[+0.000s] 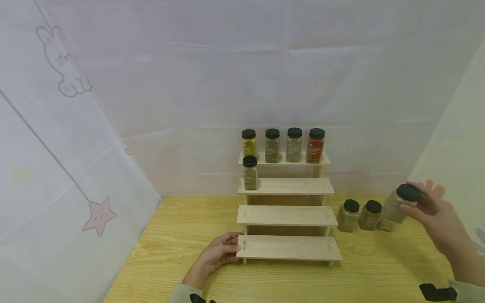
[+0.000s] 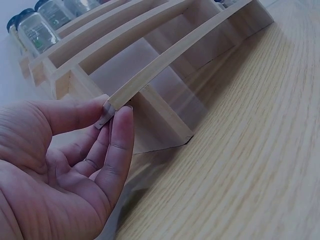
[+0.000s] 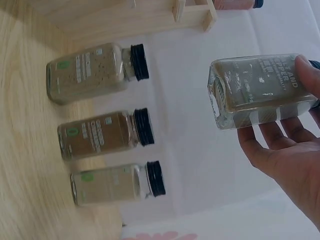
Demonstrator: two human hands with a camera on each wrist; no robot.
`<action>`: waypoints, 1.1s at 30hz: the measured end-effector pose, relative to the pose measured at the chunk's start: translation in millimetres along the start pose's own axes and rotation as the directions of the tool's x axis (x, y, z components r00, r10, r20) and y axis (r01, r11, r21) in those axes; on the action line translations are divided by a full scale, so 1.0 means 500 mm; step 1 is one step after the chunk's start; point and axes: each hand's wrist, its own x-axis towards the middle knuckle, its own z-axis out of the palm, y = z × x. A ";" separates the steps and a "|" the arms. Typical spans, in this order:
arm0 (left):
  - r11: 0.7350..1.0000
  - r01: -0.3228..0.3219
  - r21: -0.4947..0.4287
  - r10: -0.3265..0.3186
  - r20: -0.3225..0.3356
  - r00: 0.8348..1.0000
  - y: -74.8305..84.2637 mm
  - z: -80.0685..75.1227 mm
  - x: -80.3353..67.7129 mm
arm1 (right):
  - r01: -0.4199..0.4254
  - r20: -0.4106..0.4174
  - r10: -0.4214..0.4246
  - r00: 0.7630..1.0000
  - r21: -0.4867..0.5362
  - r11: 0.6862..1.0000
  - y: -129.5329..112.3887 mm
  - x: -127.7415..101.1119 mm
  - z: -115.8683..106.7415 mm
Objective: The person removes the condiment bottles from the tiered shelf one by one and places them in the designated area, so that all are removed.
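Right hand point(image 1: 430, 206) gripped a tilted jar point(image 1: 398, 208) by its lid; it could slip. Left hand point(image 1: 217, 254) pinched the rack point(image 1: 289, 247) edge on the worktop point(image 1: 170, 252).

A light wooden table point(image 1: 170, 235) with visible grain fills the near part of the scene. Pale, creased sheets point(image 1: 265, 75) hang as walls behind it and on both sides. The left sheet shows a pink-eared rabbit drawing point(image 1: 62, 63) up high and a pink star point(image 1: 99, 215) lower down. Soft, even light.
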 end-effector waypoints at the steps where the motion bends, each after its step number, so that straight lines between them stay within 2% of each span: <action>1: 1.000 0.000 0.001 0.000 0.000 1.000 0.000 0.000 0.000 | 0.000 -0.004 0.000 1.000 -0.028 1.000 0.003 -0.003 -0.004; 8: 1.000 0.005 0.005 -0.005 -0.012 1.000 -0.001 0.000 0.001 | -0.094 -0.004 0.094 0.996 -0.055 0.994 0.018 -0.024 -0.029; 11: 1.000 0.002 0.005 -0.002 -0.011 1.000 -0.001 0.000 0.001 | -0.078 0.014 0.077 0.997 0.097 0.992 0.030 -0.027 -0.038; 15: 1.000 0.001 0.008 -0.001 -0.010 1.000 -0.001 -0.001 0.000 | -0.030 0.024 0.026 0.999 0.215 0.976 0.054 -0.028 -0.049; 18: 1.000 0.000 0.010 0.000 -0.011 1.000 -0.002 -0.001 -0.001 | -0.008 0.035 0.001 0.999 0.217 0.976 0.072 -0.031 -0.057; 22: 1.000 -0.003 0.014 0.003 -0.013 1.000 -0.002 -0.001 -0.001 | 0.009 0.052 -0.025 0.998 0.290 0.957 0.097 -0.033 -0.064; 24: 1.000 -0.002 0.013 0.002 -0.014 1.000 -0.002 -0.001 -0.002 | 0.009 0.057 -0.025 0.998 0.263 0.965 0.108 -0.036 -0.068; 30: 1.000 0.004 0.005 -0.004 -0.010 1.000 0.000 0.001 -0.003 | 0.010 0.057 -0.014 0.998 0.063 0.998 0.142 -0.048 -0.076; 33: 1.000 0.002 0.003 -0.002 -0.010 1.000 0.000 0.001 -0.002 | 0.016 0.064 -0.019 0.998 0.047 0.999 0.158 -0.052 -0.078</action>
